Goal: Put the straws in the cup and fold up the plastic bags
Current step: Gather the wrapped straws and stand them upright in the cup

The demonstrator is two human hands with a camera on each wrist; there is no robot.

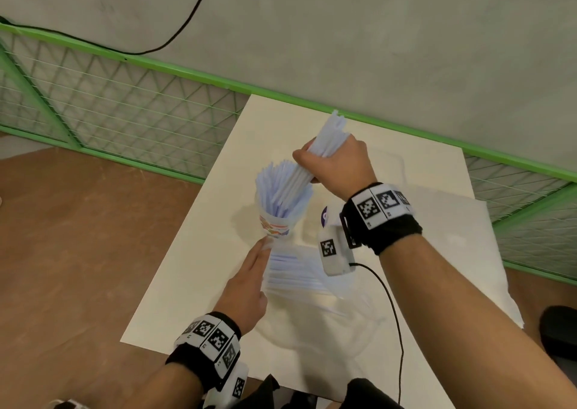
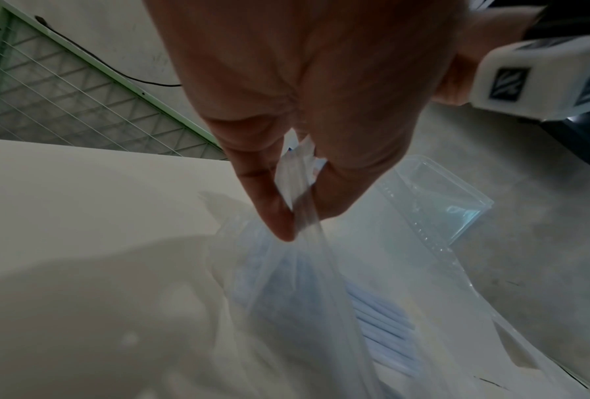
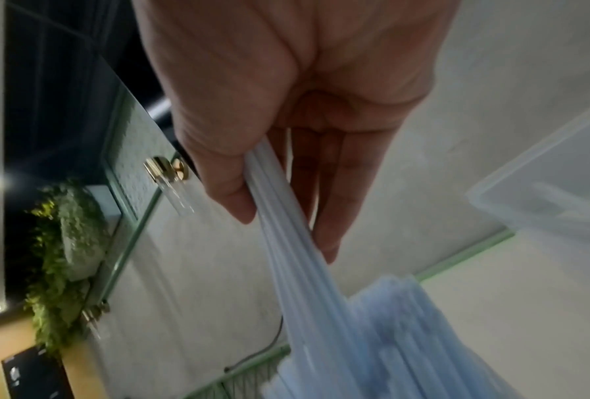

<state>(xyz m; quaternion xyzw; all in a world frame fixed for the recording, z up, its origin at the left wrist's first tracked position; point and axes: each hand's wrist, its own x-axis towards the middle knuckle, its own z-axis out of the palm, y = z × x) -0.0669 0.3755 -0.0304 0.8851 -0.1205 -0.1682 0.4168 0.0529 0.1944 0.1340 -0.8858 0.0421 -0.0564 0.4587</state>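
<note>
A clear cup (image 1: 276,221) with a printed label stands on the white board (image 1: 187,284), packed with several pale blue straws (image 1: 281,184). My right hand (image 1: 312,162) grips a bundle of straws (image 1: 331,131) slanted over the cup, its lower ends among those inside. From the right wrist, the fingers (image 3: 327,205) curl round this bundle (image 3: 286,234). My left hand (image 1: 263,249) is just in front of the cup. It pinches the edge of a clear plastic bag (image 2: 307,283) between thumb and finger (image 2: 272,210). More straws (image 2: 382,324) lie inside the bag (image 1: 299,274).
A clear plastic box (image 2: 440,194) lies on the board behind the bag. A green wire fence (image 1: 125,112) runs along the board's far side. A black cable (image 1: 393,308) crosses the bag from my right wrist. A dark object (image 1: 559,327) sits at the right edge.
</note>
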